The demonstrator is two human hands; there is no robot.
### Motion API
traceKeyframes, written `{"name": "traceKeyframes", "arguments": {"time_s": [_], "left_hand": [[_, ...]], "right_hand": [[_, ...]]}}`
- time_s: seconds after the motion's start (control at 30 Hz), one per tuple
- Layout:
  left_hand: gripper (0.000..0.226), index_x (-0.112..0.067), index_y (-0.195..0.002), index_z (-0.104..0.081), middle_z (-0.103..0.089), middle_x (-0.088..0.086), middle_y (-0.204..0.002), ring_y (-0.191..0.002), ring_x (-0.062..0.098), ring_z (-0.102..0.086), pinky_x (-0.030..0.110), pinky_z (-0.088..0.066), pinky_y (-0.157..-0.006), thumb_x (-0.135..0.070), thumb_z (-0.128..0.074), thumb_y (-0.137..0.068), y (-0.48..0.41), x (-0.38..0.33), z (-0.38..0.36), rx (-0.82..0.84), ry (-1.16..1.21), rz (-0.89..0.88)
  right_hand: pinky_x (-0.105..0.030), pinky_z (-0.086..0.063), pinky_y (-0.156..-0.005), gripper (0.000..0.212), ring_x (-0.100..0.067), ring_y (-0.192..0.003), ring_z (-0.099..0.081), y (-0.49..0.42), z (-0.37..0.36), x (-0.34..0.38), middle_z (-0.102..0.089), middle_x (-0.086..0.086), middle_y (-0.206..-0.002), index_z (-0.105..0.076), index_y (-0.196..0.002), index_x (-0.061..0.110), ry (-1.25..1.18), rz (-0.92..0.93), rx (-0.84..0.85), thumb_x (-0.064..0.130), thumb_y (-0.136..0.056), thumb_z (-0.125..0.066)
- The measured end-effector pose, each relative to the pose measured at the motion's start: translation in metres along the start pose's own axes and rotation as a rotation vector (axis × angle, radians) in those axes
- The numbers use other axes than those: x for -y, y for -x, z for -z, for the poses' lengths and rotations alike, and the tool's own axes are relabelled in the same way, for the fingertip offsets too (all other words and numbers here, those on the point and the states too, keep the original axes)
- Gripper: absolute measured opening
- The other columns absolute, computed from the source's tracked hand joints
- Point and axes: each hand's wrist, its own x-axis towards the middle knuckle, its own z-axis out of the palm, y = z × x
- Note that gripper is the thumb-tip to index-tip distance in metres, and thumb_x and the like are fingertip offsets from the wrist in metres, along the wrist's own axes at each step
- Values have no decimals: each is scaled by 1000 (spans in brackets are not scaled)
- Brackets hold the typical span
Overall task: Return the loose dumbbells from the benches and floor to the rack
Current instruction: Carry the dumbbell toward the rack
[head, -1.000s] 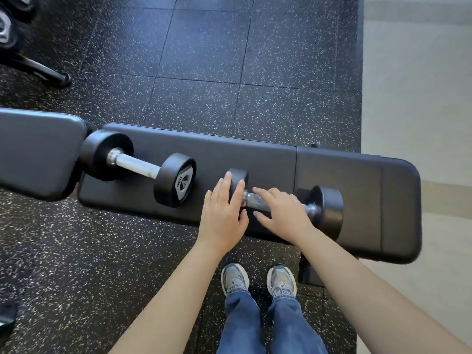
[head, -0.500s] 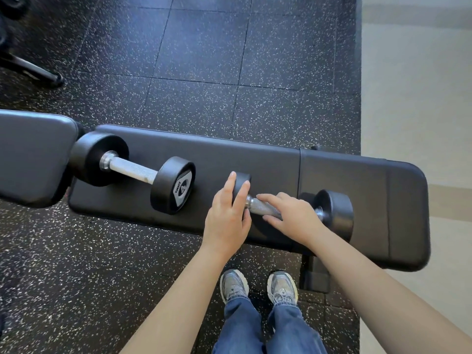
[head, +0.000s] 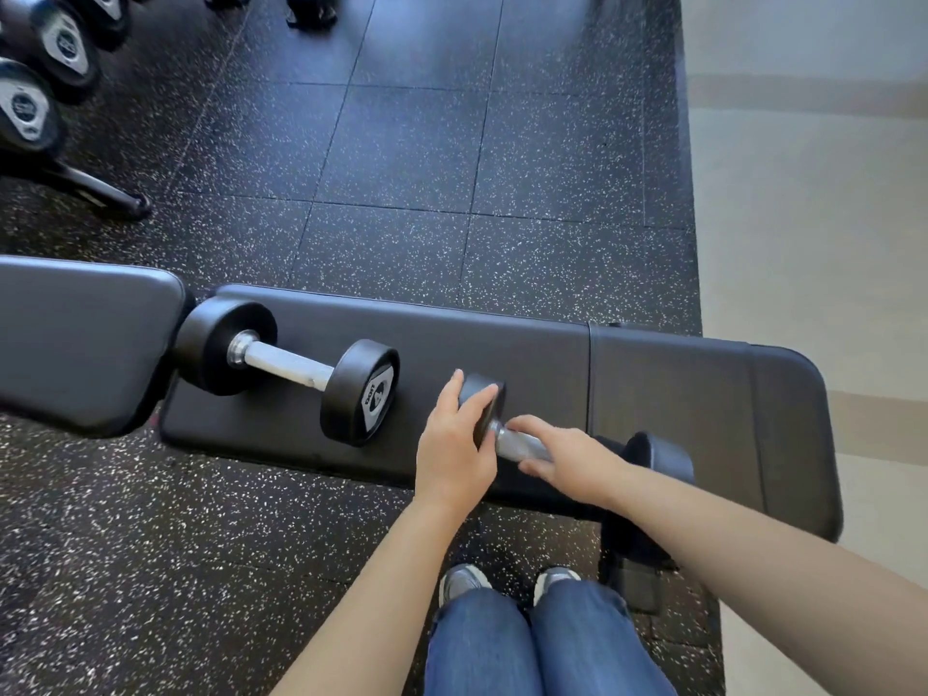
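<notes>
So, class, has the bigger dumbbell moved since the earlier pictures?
No. The bigger dumbbell still lies on the bench seat, one end against the backrest pad; only the camera shifted.

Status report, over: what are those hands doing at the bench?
Right hand grips small dumbbell by handle; left hand rests on its end. Dumbbell lying on bench. Bigger dumbbell alongside, apart.

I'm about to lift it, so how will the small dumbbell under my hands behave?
Probably heavy for its size: the small dumbbell has thick black heads on a metal bar. Its round heads may roll along the flat bench. It looks rigid.
</notes>
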Motion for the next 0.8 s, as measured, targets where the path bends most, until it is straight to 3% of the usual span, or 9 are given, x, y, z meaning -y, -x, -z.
{"name": "traceKeyframes", "arguments": {"time_s": [0.17, 0.33, 0.5, 0.63, 0.67, 0.73, 0.8], "left_hand": [[47, -20, -118, -58, -50, 4, -130, -118, 19, -47, 23, -33, -96, -3, -65, -75, 2, -14, 38, 70, 20, 30], [44, -18, -113, -62, -57, 5, -123, -115, 17, -50, 8, -26, -91, -3, -70, -72, 14, -48, 97, 5, 38, -11], [43, -18, -110, -65, -58, 3, -120, -112, 15, -53, 24, -38, -98, -3, -72, -70, 29, -94, 171, -49, 74, -68], [41, -17, -106, -67, -56, -4, -115, -108, 7, -52, 14, -35, -96, -2, -73, -68, 46, -135, 229, -136, 124, -105], [41, -18, -105, -68, -56, -4, -115, -108, 6, -51, 13, -35, -96, -2, -73, -67, 50, -144, 244, -158, 125, -110], [41, -20, -104, -68, -57, -6, -115, -107, 4, -52, 10, -35, -96, -3, -73, -67, 61, -160, 273, -198, 134, -115], [42, -22, -103, -68, -57, -7, -113, -106, 2, -53, 11, -36, -96, -3, -74, -67, 74, -174, 300, -240, 156, -114]], "right_hand": [[-28, -41, -80, 47, -26, -97, -57, 26, -1, 33, -59, -12, -122, -35, -131, 25, -137, -32, 26, 22, -89, -55], [-24, -36, -72, 49, -18, -78, -52, 60, 27, 83, -57, -11, -121, -31, -131, 27, -167, -18, 60, 21, -88, -54], [-29, -43, -86, 58, -20, -92, -57, 110, 74, 144, -54, -8, -127, -27, -136, 24, -182, 57, 96, 15, -86, -57], [-13, -44, -65, 65, -7, -71, -53, 154, 112, 192, -55, -3, -106, -21, -139, 27, -145, 142, 164, 16, -86, -57], [-15, -47, -70, 69, -8, -76, -56, 165, 120, 203, -56, -4, -109, -18, -141, 28, -148, 161, 184, 17, -86, -58], [-34, -48, -92, 78, -20, -101, -59, 186, 136, 226, -53, -7, -126, -9, -144, 32, -148, 210, 232, 17, -86, -58], [-38, -45, -97, 84, -22, -105, -58, 205, 150, 248, -51, -8, -131, 1, -144, 36, -125, 285, 284, 17, -86, -58]]}}
